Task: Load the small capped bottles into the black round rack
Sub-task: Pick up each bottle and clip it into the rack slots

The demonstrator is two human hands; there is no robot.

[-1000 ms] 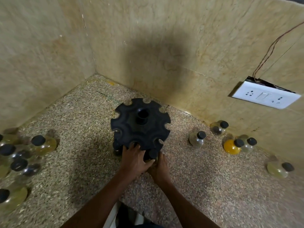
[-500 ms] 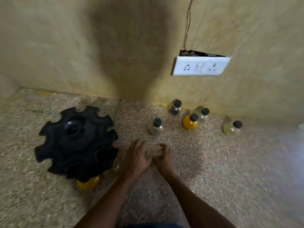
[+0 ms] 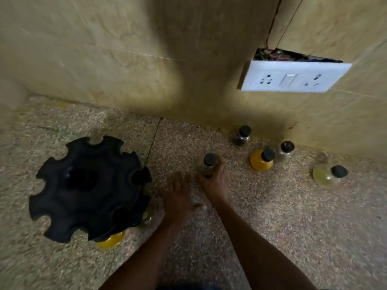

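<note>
right of the black round rack, gripped upright clear bottle with right hand, fingers curled around; left hand nearer rack, blurred, fingers loosely spread.

No text, label, brand, number or sign can be read anywhere. The small clear glass bottle with a black cap, held in the fingers of the right hand, bears no legible label. The white plastic switch-and-socket plate on the wall above and to the right of those fingers shows only pin holes and rocker switches, no lettering.
</note>
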